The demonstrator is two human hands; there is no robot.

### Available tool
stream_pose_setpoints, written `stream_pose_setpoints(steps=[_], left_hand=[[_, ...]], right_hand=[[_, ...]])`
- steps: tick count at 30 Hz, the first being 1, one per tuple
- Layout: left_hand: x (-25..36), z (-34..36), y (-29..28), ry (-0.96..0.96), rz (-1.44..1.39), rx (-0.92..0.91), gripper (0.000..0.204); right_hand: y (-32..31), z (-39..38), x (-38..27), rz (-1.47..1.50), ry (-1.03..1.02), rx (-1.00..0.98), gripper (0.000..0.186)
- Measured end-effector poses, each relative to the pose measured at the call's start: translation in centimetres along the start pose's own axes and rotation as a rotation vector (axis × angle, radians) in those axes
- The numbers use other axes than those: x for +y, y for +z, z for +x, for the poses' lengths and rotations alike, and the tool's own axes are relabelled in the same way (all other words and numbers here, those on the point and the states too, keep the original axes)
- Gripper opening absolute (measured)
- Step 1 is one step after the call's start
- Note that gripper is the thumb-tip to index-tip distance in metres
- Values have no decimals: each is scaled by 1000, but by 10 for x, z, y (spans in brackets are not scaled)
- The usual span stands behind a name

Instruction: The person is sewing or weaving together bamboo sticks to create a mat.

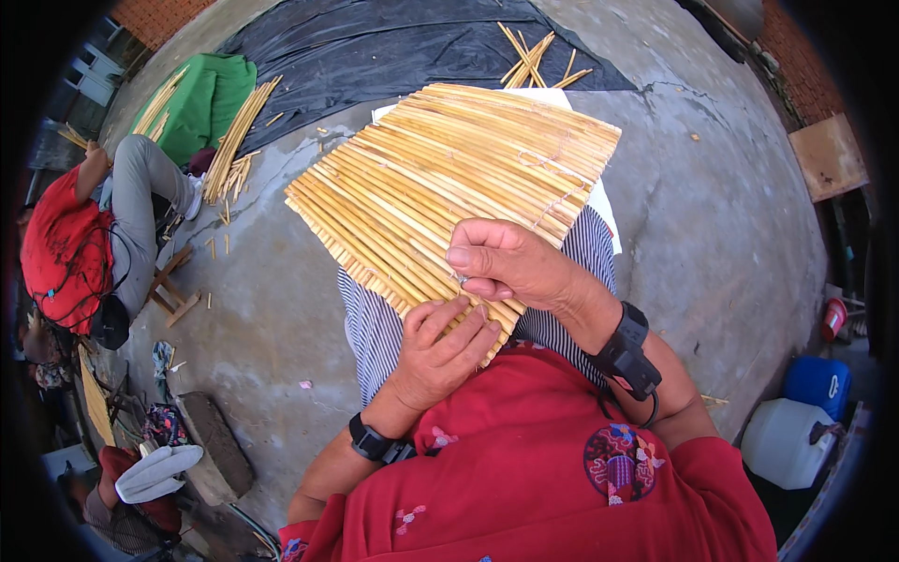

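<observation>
Head view: a mat point(449, 178) of pale yellow reeds, bound side by side with thin string, fills the centre of the frame and slants from centre left up to the upper right. It rests on the person's lap, over striped cloth point(370, 328) and a red garment point(524, 468) at the lower centre.

The left hand point(440, 351), just below centre, curls its fingers over the mat's near edge and grips it from beneath. The right hand point(510, 262), touching the left from above, is nearly closed, its thumb and forefinger pinched on the reeds at the same edge; what they pinch is too small to tell. Both wrists wear black bands.

The ground is rough grey concrete point(281, 309), stained and cracked, with short reed scraps scattered about. A black sheet point(375, 47) is spread across the top centre, loose reeds point(534, 56) lying on its right part. At the upper left a green cloth point(211, 98) lies beside a reed bundle point(239, 136). Another person point(84, 244) in red and grey sits at the left edge near a small wooden stool point(173, 286). A brick wall point(805, 66) curves down the upper right, with a wooden board point(829, 155) below it. At the lower right stand a white canister point(787, 440) and a blue one point(817, 382).
</observation>
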State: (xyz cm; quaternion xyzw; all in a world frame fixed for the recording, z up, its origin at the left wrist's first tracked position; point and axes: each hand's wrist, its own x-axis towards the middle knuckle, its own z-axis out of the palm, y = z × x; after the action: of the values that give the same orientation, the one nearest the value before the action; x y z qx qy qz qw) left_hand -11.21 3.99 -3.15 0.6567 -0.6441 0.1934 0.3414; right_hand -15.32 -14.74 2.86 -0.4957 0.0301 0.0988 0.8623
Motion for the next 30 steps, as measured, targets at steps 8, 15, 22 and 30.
stream_pose_setpoints(steps=[8,15,22,30], left_hand=[[2,-4,-7,5,-6,-83,38],[0,-4,-41,-24,-108,-296,52],[2,13,-29,-32,-4,-339,63],[-1,19,-35,-4,-7,-368,62]], right_hand=[[-6,-8,-2,-624,-118,111,21],[-16,-6,12,-553,-157,207,21],[-21,-9,13,-435,-169,223,17],[-10,-45,-20,-855,-249,297,21]])
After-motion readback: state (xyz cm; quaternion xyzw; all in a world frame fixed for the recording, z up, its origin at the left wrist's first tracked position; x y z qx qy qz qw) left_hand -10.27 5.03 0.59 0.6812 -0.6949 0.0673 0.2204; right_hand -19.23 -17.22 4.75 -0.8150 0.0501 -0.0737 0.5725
